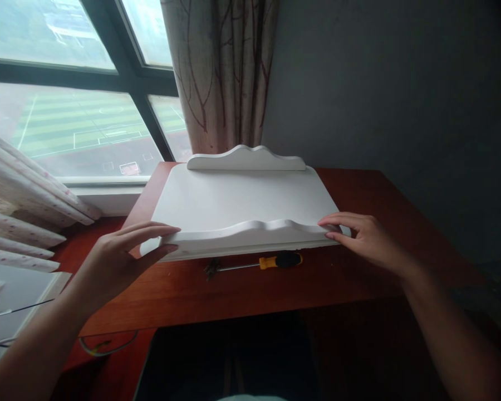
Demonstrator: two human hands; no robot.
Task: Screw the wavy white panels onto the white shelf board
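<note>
A white board lies flat on the reddish-brown table, with a wavy-topped white rail standing along its far edge. A matching wavy rail runs along the near edge. My left hand pinches the left end of this near rail between thumb and fingers. At its right end, my right hand grips the same rail in a similar pinch. Just in front of the board lies a screwdriver with a yellow and black handle. Several small screws are heaped by its tip.
The table stands against a grey wall, near a window. A patterned curtain hangs behind the board, and another curtain is at the left. Cables show at the lower left.
</note>
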